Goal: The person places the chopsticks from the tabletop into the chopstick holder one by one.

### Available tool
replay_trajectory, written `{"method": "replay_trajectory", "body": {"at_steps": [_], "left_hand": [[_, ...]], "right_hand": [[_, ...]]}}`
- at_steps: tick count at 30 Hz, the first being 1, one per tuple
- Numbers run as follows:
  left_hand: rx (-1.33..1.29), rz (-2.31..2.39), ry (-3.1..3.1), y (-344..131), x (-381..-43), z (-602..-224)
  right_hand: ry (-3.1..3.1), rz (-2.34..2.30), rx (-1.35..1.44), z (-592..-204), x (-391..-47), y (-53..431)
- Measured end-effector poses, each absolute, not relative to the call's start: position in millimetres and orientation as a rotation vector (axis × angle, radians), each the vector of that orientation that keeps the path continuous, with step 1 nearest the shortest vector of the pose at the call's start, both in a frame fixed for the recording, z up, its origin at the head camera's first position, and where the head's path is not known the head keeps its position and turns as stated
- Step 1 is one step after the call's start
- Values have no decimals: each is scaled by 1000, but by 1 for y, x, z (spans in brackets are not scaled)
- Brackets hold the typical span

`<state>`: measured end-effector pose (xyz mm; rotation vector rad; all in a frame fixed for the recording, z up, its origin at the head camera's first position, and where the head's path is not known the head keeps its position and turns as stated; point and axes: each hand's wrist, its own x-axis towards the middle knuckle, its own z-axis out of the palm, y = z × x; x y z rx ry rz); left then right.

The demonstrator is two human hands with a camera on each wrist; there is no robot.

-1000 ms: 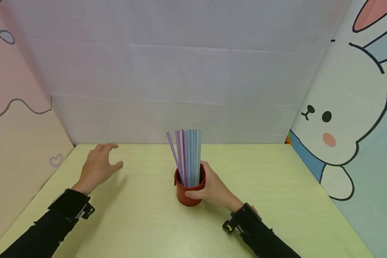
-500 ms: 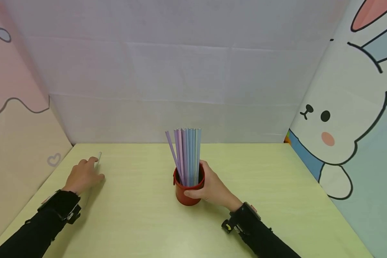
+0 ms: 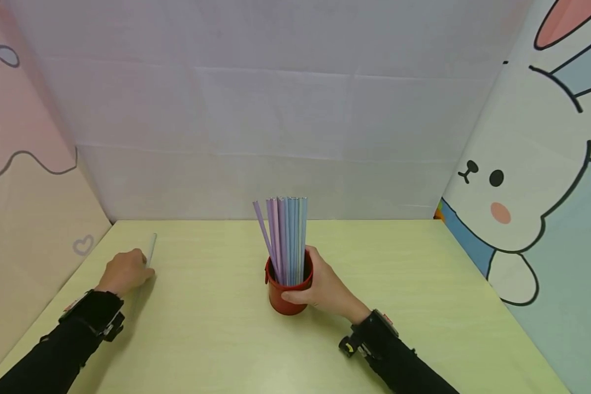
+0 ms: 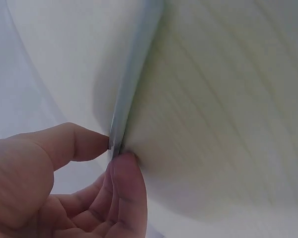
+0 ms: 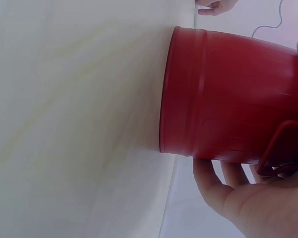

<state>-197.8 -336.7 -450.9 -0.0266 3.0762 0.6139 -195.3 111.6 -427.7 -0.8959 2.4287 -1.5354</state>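
At the left of the table, my left hand (image 3: 124, 272) pinches a pale blue-grey straw (image 3: 151, 249) lying slanted along the tabletop. The left wrist view shows the straw (image 4: 131, 82) between the thumb and fingertips, its rest running away over the table. My right hand (image 3: 331, 287) grips the right side of a small red bucket (image 3: 287, 302), thumb across the front and the other fingers behind it, hidden in the head view. Several purple, pink and blue straws (image 3: 287, 238) stand upright in it, one purple straw leaning left. In the right wrist view, the bucket (image 5: 233, 94) shows a folded wire handle.
The pale yellow table (image 3: 216, 339) ends at a white back wall (image 3: 276, 126). Printed side panels stand at left (image 3: 24, 235) and right (image 3: 561, 262), the right one with a rabbit drawing.
My left hand has moved left and down onto the straw, and its spread fingers have closed in a pinch. The right hand and the bucket have stayed in place.
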Motion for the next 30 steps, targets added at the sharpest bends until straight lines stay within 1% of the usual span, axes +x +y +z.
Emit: {"method": "replay_trajectory", "body": {"at_steps": [4,8,15,21,30], "left_hand": [[-18,625,3090,-336,-201,-454],[-13,642,3076,-334,-203,-454],[43,781,3045,-320,-206,-453],[149,929,3173,-290,-206,-425],[298,1317,3299,-218,-195,-371]], "right_hand": [[2426,-1540,-903,-427,-195,111],[2435,-1541,-910,-441,-203,113],[2434,-1547,-930,-441,-203,113],[2427,-1550,-929,-441,-203,112],[2446,-1533,-934,-441,-203,113]]}}
